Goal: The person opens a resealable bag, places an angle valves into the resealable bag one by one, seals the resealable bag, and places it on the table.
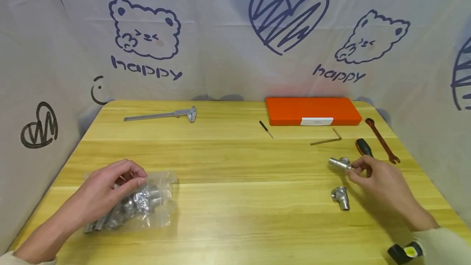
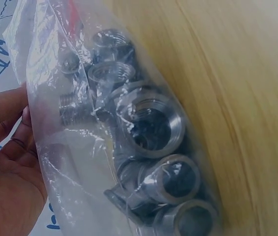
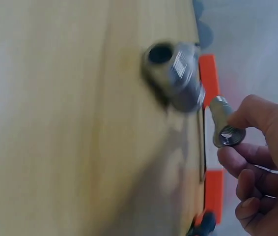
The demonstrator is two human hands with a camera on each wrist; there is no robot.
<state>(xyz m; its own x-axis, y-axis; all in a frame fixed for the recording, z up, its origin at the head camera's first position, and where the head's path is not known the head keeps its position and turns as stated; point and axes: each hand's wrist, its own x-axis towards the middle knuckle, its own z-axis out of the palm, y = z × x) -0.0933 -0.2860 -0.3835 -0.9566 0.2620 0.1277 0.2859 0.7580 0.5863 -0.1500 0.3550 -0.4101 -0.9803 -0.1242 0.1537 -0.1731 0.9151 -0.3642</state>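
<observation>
My left hand (image 1: pixel 110 185) pinches the edge of a clear plastic bag (image 1: pixel 167 199) at the left of the table. Inside the bag, several metal pipe fittings (image 2: pixel 153 128) show threaded openings in the left wrist view. At the right, my right hand (image 1: pixel 382 183) grips a silvery pipe tee (image 1: pixel 339 162) between thumb and fingers, held above the table. The right wrist view shows the threaded opening of this held tee (image 3: pixel 222 123). A second pipe tee (image 1: pixel 342 199) lies on the table just below it, apart from the hand.
Along the back lie a caliper (image 1: pixel 158 115), a small screwdriver (image 1: pixel 265 128) and an orange case (image 1: pixel 312 109). Near my right hand are a hex key (image 1: pixel 327 140), a dark-handled tool (image 1: pixel 363 147) and a reddish wrench (image 1: pixel 382 140). A patterned cloth (image 1: pixel 217 44) hangs behind the table.
</observation>
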